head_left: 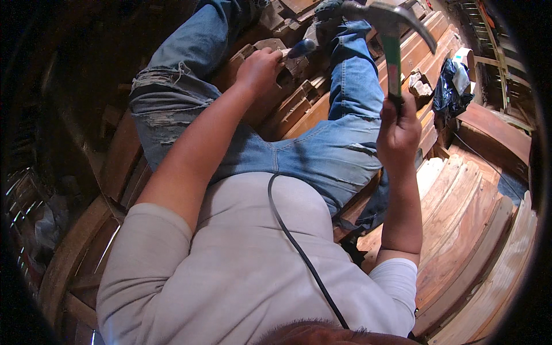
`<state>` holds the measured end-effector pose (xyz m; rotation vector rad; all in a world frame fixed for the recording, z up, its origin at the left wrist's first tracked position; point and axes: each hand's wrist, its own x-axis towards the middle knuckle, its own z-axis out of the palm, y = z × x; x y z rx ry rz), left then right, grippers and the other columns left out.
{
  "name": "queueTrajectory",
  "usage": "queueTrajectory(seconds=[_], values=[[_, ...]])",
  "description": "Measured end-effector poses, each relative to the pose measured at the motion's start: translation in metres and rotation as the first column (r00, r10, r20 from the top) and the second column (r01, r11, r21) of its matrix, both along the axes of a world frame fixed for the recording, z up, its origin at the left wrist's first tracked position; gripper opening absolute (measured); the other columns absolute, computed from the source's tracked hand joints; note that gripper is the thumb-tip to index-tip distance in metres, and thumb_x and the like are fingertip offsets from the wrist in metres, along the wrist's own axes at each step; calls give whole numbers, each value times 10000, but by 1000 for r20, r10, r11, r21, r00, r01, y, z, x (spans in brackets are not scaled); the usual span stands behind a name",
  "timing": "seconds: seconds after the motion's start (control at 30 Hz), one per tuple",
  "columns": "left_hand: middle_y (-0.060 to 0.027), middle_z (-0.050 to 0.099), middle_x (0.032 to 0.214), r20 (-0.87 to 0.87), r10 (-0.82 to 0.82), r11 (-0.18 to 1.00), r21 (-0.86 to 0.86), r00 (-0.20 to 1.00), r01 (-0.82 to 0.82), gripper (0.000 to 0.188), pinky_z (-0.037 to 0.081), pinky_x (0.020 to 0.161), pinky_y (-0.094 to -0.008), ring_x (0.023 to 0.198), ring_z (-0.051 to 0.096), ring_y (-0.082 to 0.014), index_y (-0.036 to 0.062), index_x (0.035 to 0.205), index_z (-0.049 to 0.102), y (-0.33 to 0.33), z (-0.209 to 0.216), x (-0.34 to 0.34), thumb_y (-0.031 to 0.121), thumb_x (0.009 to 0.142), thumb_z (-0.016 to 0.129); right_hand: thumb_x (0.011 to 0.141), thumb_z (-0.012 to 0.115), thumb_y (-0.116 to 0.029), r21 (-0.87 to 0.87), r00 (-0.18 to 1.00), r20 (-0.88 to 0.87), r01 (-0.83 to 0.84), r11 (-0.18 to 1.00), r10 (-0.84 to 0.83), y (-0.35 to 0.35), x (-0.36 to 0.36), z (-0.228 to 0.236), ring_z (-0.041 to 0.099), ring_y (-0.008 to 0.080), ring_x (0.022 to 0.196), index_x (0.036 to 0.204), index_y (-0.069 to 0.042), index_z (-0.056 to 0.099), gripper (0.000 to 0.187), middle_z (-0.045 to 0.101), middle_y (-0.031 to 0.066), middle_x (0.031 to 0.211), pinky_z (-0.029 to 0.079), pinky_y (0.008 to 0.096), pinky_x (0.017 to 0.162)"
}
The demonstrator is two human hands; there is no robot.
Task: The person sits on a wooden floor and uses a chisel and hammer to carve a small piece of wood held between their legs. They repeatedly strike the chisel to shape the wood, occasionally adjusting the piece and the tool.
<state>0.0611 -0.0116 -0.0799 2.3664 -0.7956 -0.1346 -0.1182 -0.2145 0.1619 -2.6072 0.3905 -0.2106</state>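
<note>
Head; hammer in right hand

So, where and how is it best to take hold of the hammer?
The hammer is probably best gripped by the lower end of its handle, coming from the picture's lower edge: the handle is straight, and the metal head with its curved claw is at the far end. The right hand grips it so.
</note>
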Motion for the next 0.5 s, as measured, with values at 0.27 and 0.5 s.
queueTrajectory(seconds=[0.27, 0.5], values=[[-140, 669, 1056, -1, -10, 1000, -4, 1000, 10, 164, 553, 870, -509, 1053, 660, -373, 123, 1055, 683, 2, 3, 0, 225, 927, 694, 1036, 596, -263, 100, 1000, 1, -22, 995, 22, 6, -3, -2, 689, 473, 845, 1169, -88, 616, 221, 698, 245, 904, 528, 492, 716], [-138, 678, 1060, -76, 27, 999, -34, 997, -30, 178, 551, 866, -506, 1047, 662, -367, 128, 1064, 688, -2, 4, 1, 237, 925, 702, 987, 683, -374, 160, 997, -30, -67, 985, 73, 31, 22, -48, 665, 472, 884, 1079, -30, 594, 367, 679, 253, 911, 512, 513, 756]])
